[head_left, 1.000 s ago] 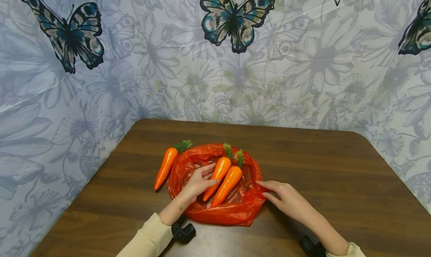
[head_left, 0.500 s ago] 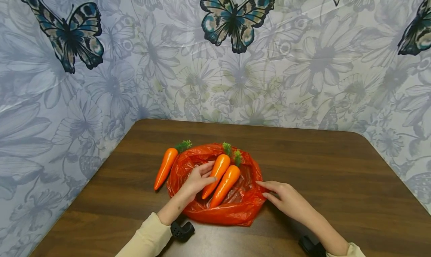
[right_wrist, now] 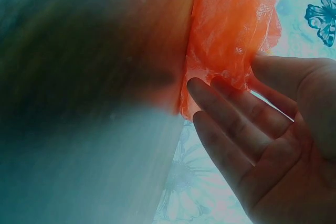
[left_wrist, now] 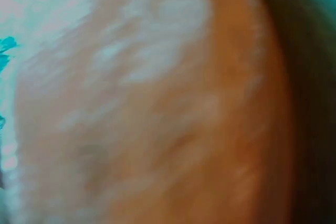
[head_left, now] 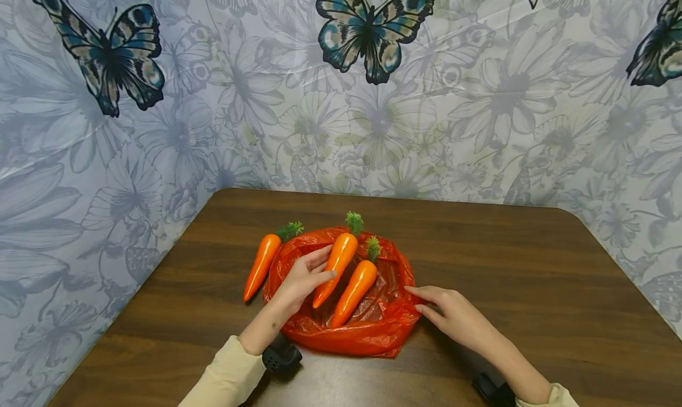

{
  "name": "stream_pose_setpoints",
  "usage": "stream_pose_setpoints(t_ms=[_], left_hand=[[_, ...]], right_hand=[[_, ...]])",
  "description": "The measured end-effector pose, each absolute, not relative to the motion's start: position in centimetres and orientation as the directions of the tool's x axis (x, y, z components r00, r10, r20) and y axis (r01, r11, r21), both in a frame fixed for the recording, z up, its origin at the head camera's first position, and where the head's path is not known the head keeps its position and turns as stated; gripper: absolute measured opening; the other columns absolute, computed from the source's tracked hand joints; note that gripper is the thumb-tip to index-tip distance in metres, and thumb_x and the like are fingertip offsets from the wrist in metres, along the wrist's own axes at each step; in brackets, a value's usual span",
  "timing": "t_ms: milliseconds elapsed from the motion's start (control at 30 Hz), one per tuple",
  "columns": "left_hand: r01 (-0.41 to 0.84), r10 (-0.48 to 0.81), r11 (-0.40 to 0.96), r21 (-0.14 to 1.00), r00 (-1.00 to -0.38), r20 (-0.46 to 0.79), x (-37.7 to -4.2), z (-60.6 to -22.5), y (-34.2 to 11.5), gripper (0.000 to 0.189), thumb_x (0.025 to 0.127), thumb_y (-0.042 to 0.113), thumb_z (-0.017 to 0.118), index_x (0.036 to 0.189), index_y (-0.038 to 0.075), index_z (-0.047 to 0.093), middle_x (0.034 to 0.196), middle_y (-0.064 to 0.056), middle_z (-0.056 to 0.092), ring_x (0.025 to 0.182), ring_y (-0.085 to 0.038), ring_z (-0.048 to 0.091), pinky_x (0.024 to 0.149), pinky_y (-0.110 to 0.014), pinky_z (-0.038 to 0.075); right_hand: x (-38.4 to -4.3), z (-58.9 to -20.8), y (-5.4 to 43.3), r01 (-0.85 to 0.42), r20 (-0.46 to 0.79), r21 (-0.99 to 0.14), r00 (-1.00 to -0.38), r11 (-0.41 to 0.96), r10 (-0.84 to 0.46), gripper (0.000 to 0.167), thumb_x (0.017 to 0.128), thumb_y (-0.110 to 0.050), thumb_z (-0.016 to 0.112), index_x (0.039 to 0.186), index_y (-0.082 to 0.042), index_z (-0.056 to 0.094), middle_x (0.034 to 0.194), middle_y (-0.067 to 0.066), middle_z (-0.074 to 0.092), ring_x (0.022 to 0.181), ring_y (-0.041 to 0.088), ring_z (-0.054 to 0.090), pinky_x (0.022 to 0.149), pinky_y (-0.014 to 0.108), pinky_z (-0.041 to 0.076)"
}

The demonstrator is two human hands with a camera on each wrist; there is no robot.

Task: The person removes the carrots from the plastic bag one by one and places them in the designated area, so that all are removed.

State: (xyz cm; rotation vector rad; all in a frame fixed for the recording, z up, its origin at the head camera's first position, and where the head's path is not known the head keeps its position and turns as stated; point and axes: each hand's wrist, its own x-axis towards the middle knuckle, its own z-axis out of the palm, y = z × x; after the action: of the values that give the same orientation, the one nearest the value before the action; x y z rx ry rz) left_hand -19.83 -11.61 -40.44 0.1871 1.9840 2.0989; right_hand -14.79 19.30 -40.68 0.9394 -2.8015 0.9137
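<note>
My left hand (head_left: 302, 281) grips a smooth orange carrot (head_left: 337, 268) with a green frilly top, thumb over its near side, above the red plastic bag (head_left: 341, 339). A second carrot (head_left: 356, 291) lies in the bag's open mouth. Left of the bag, another carrot (head_left: 261, 267) rests on the table, its top against the bag's edge. With fingers mostly straight, my right hand (head_left: 457, 315) touches the bag's right side; in the right wrist view the thumb (right_wrist: 281, 74) and fingertips meet the crinkled plastic. The left wrist view is a skin-coloured blur.
The brown wooden table (head_left: 511, 259) has rounded far corners. Behind it hangs a floral cloth with butterflies (head_left: 373, 31). A dark wrist device (head_left: 281, 357) sits under the left wrist, and a similar device (head_left: 492, 389) under the right.
The left hand has lifted its carrot up and to the left, away from the other carrot in the bag. That carrot has shifted slightly. The right hand has stayed in place.
</note>
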Motion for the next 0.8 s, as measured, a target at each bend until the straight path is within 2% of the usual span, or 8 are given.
stream_pose_setpoints(t_ms=[233,500,667,800], left_hand=[[-0.06,0.22,-0.054,0.997,-0.974,-0.047,-20.2,-38.5,-13.6,0.06,0.086,-0.006,0.061,0.142,0.003,0.039,0.141,-0.018,0.038,0.127,-0.028,0.039,0.092,-0.034,0.044],[-0.03,0.199,-0.129,0.991,-0.98,-0.004,-20.7,-36.9,-16.2,0.061,0.088,-0.009,0.056,0.144,0.0,0.033,0.142,-0.019,0.037,0.126,-0.029,0.041,0.089,-0.031,0.046],[-0.01,0.177,-0.145,0.989,-0.984,0.016,-20.6,-36.3,-18.3,0.062,0.089,-0.008,0.055,0.145,-0.002,0.028,0.144,-0.02,0.032,0.129,-0.03,0.036,0.091,-0.029,0.044],[-0.004,0.154,-0.138,0.99,-0.988,0.017,-20.4,-36.0,-20.1,0.063,0.09,-0.007,0.053,0.146,-0.003,0.025,0.145,-0.021,0.029,0.127,-0.025,0.04,0.09,-0.027,0.044]], right_hand=[[-14.9,-40.6,19.3,-0.564,0.22,-0.526,-0.813,0.636,-0.539,0.037,0.087,-0.01,0.067,0.123,-0.005,0.062,0.114,0.005,0.064,0.104,0.021,0.06,0.083,0.038,0.05],[-15.0,-40.6,19.4,-0.561,0.217,-0.533,-0.814,0.633,-0.539,0.037,0.087,-0.009,0.067,0.124,-0.004,0.062,0.115,0.006,0.064,0.105,0.022,0.059,0.083,0.038,0.05],[-15.0,-40.6,19.5,-0.563,0.22,-0.531,-0.813,0.633,-0.539,0.037,0.086,-0.008,0.067,0.123,-0.004,0.062,0.114,0.007,0.064,0.105,0.023,0.059,0.083,0.039,0.049],[-15.1,-40.6,19.5,-0.566,0.221,-0.528,-0.811,0.633,-0.541,0.037,0.086,-0.008,0.067,0.123,-0.004,0.062,0.115,0.006,0.064,0.105,0.022,0.059,0.084,0.039,0.049]])
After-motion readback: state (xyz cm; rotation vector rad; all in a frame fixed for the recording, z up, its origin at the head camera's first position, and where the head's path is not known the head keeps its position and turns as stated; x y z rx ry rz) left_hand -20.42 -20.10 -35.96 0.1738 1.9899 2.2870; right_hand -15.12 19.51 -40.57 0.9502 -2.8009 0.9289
